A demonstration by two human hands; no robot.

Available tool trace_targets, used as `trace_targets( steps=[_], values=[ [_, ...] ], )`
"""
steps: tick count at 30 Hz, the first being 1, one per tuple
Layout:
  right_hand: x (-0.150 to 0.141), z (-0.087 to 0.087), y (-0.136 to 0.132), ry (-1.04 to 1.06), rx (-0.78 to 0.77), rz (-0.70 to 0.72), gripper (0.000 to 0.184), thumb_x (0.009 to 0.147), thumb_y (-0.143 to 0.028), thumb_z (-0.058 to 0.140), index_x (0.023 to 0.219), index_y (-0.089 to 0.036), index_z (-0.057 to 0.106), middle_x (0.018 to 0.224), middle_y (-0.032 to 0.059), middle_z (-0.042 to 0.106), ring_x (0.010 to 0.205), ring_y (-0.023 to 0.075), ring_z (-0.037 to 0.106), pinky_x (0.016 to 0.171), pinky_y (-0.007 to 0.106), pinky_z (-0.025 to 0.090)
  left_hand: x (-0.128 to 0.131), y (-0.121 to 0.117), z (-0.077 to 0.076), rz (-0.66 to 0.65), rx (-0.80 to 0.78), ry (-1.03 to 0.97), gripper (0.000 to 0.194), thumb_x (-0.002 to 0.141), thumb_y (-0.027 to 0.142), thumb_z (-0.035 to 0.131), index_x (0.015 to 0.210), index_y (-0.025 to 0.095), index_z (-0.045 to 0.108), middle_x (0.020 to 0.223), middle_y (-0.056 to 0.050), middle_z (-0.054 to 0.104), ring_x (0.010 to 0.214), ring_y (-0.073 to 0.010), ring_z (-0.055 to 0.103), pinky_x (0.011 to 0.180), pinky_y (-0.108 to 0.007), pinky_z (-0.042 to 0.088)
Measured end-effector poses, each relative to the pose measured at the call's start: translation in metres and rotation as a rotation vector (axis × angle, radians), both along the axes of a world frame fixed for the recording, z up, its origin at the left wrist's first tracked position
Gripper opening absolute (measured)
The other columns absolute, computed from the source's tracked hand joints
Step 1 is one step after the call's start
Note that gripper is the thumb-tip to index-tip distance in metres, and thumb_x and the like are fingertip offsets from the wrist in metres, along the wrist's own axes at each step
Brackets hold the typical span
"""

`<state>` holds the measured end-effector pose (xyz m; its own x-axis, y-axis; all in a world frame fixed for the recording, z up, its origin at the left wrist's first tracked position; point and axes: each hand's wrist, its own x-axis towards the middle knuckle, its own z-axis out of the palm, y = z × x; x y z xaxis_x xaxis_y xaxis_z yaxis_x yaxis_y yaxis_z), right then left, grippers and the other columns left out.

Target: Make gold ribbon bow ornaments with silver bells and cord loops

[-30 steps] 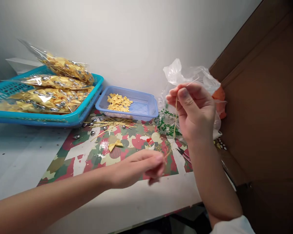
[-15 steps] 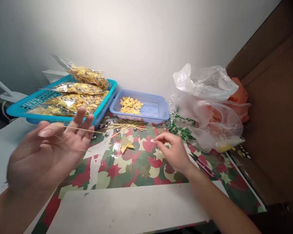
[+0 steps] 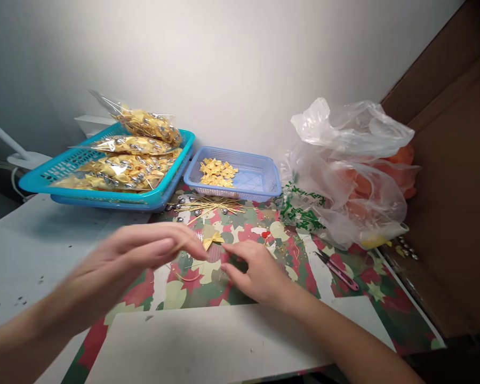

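My left hand (image 3: 144,256), smeared by motion, reaches over the middle of the table with its thumb pressed against the fingers. A thin gold cord (image 3: 188,278) curves out below it, and its held end is hidden by the fingers. Facing it from the right is my right hand (image 3: 256,269), thumb and forefinger apart, with nothing I can make out between them. A yellow ribbon bow (image 3: 213,241) lies on the patterned cover just beyond both hands. Behind it is a pile of gold cords (image 3: 220,204), with several silver beads (image 3: 180,207) at its left.
A turquoise basket (image 3: 36,181) with bagged bows and beads stands at the left. Beside it, a blue basket (image 3: 260,184) contains yellow bows (image 3: 218,173). Plastic bags (image 3: 344,176) are heaped at the right, pink-handled snips (image 3: 340,272) before them. Small red pieces (image 3: 266,234) lie mid-table.
My left hand has swung right and turned over, bringing the cord toward the middle. My right hand has moved left and nearer, its thumb and forefinger now apart. The view has shifted slightly.
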<state>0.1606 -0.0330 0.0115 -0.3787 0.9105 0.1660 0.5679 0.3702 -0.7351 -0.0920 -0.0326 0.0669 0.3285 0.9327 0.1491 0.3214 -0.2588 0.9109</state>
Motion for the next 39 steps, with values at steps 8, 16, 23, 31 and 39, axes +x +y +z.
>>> trace_targets(
  steps=[8, 16, 23, 31, 39],
  values=[
    [0.018, 0.008, 0.005, 0.323, 0.181, 0.044, 0.034, 0.08, -0.02, 0.075, 0.113, -0.022, 0.069, 0.111, 0.0059, 0.075, 0.101, 0.0205, 0.068, 0.092, 0.038, 0.052, 0.054, 0.019, -0.01, -0.225, -0.159, 0.129, 0.038, 0.094, 0.043, 0.047, 0.082, 0.023, 0.078, 0.081, -0.002, 0.074, 0.083, -0.0224, 0.068, 0.069, -0.026, 0.055],
    [0.003, -0.001, -0.009, 0.586, -0.317, -0.006, 0.067, 0.071, -0.03, 0.084, 0.13, -0.027, 0.052, 0.128, 0.0082, 0.063, 0.11, 0.0219, 0.063, 0.094, 0.039, 0.052, 0.055, 0.013, -0.033, -0.271, 0.15, 0.174, 0.035, 0.099, 0.032, 0.042, 0.109, 0.025, 0.074, 0.108, -0.004, 0.077, 0.105, -0.0247, 0.068, 0.089, -0.034, 0.053],
    [0.001, -0.003, -0.012, 0.747, -0.752, 0.149, 0.039, 0.091, -0.055, 0.059, 0.104, -0.019, 0.061, 0.069, -0.0046, 0.048, 0.058, 0.0082, 0.046, 0.056, 0.022, 0.04, 0.053, 0.008, -0.046, -0.197, 0.514, 0.245, 0.029, 0.094, 0.015, 0.049, 0.116, 0.024, 0.064, 0.116, -0.003, 0.074, 0.106, -0.0208, 0.067, 0.097, -0.034, 0.042],
    [0.017, 0.002, -0.009, 0.348, -0.006, -0.093, 0.023, 0.096, -0.028, 0.052, 0.08, -0.018, 0.065, 0.061, -0.0021, 0.058, 0.056, 0.0099, 0.047, 0.054, 0.023, 0.037, 0.051, 0.009, -0.043, -0.123, 0.313, 0.147, 0.022, 0.091, 0.018, 0.053, 0.099, 0.025, 0.072, 0.095, -0.001, 0.076, 0.09, -0.0198, 0.066, 0.08, -0.031, 0.049],
    [0.012, -0.003, -0.01, 0.306, 0.259, -0.154, 0.023, 0.094, -0.027, 0.057, 0.078, -0.019, 0.073, 0.06, 0.0003, 0.067, 0.05, 0.0105, 0.051, 0.052, 0.025, 0.043, 0.057, 0.002, -0.043, -0.077, -0.024, 0.105, 0.013, 0.093, 0.033, 0.052, 0.099, 0.023, 0.06, 0.066, 0.003, 0.056, 0.057, -0.0141, 0.051, 0.051, -0.024, 0.039]
  ],
)
